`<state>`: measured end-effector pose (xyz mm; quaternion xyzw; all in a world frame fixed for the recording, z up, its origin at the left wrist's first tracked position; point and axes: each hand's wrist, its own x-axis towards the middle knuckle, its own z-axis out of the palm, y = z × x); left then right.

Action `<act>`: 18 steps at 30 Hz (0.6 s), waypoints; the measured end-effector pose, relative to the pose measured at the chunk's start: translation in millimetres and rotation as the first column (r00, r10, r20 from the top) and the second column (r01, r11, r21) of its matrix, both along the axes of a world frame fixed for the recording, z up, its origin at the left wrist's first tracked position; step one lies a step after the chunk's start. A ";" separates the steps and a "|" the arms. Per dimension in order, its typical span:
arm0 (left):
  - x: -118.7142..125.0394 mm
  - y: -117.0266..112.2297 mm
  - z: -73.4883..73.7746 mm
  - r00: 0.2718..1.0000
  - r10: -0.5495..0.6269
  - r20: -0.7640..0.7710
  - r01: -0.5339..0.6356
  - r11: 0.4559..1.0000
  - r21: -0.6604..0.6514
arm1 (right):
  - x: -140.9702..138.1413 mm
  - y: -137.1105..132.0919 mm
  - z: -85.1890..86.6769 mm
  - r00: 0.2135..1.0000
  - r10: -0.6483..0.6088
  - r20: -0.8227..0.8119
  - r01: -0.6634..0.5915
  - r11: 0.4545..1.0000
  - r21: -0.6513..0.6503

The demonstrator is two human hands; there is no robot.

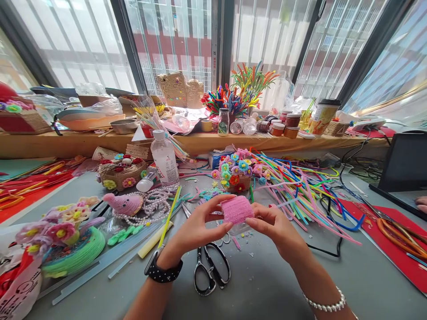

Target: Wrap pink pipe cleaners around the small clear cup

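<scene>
A fuzzy pink piece [237, 210], ribbed like pipe cleaners laid side by side, is held up over the table between both hands. My left hand [203, 222] grips its left edge with the thumb below and the fingers above. My right hand [275, 224] pinches its right edge between thumb and fingers. Beneath the hands lie black-handled scissors [211, 271], partly hidden by my left hand. A basket with colourful pipe-cleaner flowers [238, 171] stands just behind the pink piece.
Loose coloured pipe cleaners [296, 191] spread to the right. On the left are a clear bottle [165, 160], pearl strings [160, 202], a pink stuffed figure [124, 204], glue sticks [110, 258] and a green flower pot [76, 253]. Orange-handled scissors [400, 235] and a laptop [405, 164] sit at the right, with another hand [422, 204].
</scene>
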<state>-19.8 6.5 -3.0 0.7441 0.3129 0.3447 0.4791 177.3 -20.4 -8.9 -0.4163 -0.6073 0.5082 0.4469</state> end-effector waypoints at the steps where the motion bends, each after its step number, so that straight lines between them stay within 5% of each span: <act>1: 0.0 0.1 -0.1 1.000 0.001 -0.001 -0.001 1.000 0.002 | 0.2 -0.1 -0.2 1.000 -0.002 0.002 0.002 1.000 0.005; 18: -0.1 -1.4 -0.5 0.998 0.024 0.051 -0.029 0.996 0.086 | -6.3 -5.1 1.1 0.987 -0.150 0.064 0.139 0.979 0.149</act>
